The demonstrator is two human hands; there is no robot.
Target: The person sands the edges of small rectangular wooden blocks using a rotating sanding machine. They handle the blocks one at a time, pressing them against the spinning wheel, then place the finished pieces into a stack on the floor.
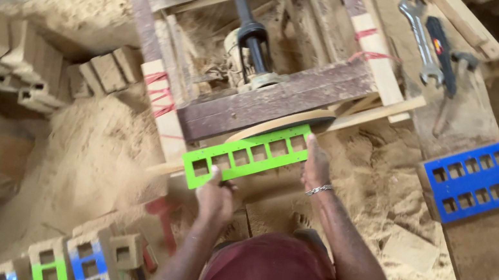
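Green paint covers the slotted wooden grille (247, 153) that we grip at both ends. Our left hand (214, 195) closes its fingers around the lower left end, thumb on the upper face beside the first square opening. Our right hand (316, 163) lies along the upper right end with fingers stretched nearly straight and pressed to the piece, a metal bracelet (319, 189) on the wrist.

We see the grille's long axis running from lower left to upper right, its right end pointing at the sanding disc (281, 122) beneath the dark wooden beam (281, 102) of the machine. We cannot tell whether its top edge touches the disc or sits just beside it. We count 2 rows of square openings in it.

Further out, 1 blue grille (483, 179) lies flat on the plank bench (493, 259) to our right, well apart from our hands. On the bench's far end we see 1 spanner (421, 40) and 1 hammer (451, 90). Sawdust (93, 144) is heaped to the left, and at bottom left we count 2 painted grilles, 1 green and 1 blue, among bare blocks (83, 259).
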